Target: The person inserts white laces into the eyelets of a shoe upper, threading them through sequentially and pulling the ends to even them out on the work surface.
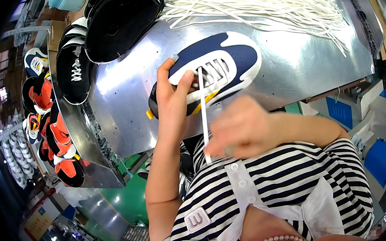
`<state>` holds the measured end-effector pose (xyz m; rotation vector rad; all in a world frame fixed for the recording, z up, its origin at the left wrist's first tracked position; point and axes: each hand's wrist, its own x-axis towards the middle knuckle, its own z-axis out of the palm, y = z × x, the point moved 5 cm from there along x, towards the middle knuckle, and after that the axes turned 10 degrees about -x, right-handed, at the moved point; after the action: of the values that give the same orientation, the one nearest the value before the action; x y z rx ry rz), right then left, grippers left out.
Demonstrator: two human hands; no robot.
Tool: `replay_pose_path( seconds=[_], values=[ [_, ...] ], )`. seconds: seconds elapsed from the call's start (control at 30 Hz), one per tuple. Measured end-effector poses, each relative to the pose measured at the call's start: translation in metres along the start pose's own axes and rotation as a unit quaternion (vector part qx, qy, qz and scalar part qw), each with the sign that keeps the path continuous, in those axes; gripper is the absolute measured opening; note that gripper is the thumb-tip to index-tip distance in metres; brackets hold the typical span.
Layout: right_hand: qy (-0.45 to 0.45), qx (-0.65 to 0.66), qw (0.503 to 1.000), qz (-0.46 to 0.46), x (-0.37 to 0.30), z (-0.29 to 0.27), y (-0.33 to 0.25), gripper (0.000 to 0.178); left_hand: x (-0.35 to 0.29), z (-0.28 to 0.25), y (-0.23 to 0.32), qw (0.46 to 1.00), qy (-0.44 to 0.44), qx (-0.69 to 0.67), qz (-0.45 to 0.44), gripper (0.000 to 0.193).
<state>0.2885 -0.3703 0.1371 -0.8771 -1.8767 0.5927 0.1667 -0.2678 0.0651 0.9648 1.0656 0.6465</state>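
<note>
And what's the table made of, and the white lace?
The table looks like bare metal, maybe steel: it's silvery grey with bright glare spots. The lace seems to be fabric, flat and mostly matte, but its weave is too small to tell.

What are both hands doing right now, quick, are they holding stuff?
Left hand: closed on the navy-and-white shoe, gripping it near its opening.
Right hand: blurred, but looks closed, pinching the taut white lace.
</note>
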Motion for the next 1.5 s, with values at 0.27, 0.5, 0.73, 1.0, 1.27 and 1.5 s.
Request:
replay_pose_path(
  seconds=[0.27, 0.5, 0.73, 1.0, 1.27, 1.5],
  values=[
    [0.046, -0.092, 0.981, 0.162, -0.048, 0.011, 0.058, 0.014, -0.006, 0.012, 0.016, 0.985, -0.070, 0.152, 0.038, 0.053],
    [0.224, -0.078, 0.913, 0.333, -0.058, -0.013, 0.077, 0.010, -0.012, -0.001, 0.000, 0.993, -0.027, 0.054, 0.100, 0.052],
    [0.151, -0.126, 0.888, 0.415, -0.043, -0.015, 0.079, 0.018, -0.005, 0.002, -0.001, 0.972, 0.011, 0.099, 0.213, 0.054],
    [0.179, -0.267, 0.910, 0.262, -0.001, -0.018, 0.104, 0.016, -0.007, 0.003, 0.000, 0.976, 0.036, 0.093, 0.193, 0.053],
    [0.200, -0.298, 0.887, 0.290, -0.008, -0.012, 0.117, 0.013, -0.020, -0.007, 0.006, 0.940, 0.129, 0.224, 0.223, 0.057],
    [0.224, -0.069, 0.923, 0.305, -0.017, -0.027, 0.118, 0.019, -0.032, 0.006, 0.012, 0.924, -0.022, 0.341, 0.174, 0.071]
  ],
)
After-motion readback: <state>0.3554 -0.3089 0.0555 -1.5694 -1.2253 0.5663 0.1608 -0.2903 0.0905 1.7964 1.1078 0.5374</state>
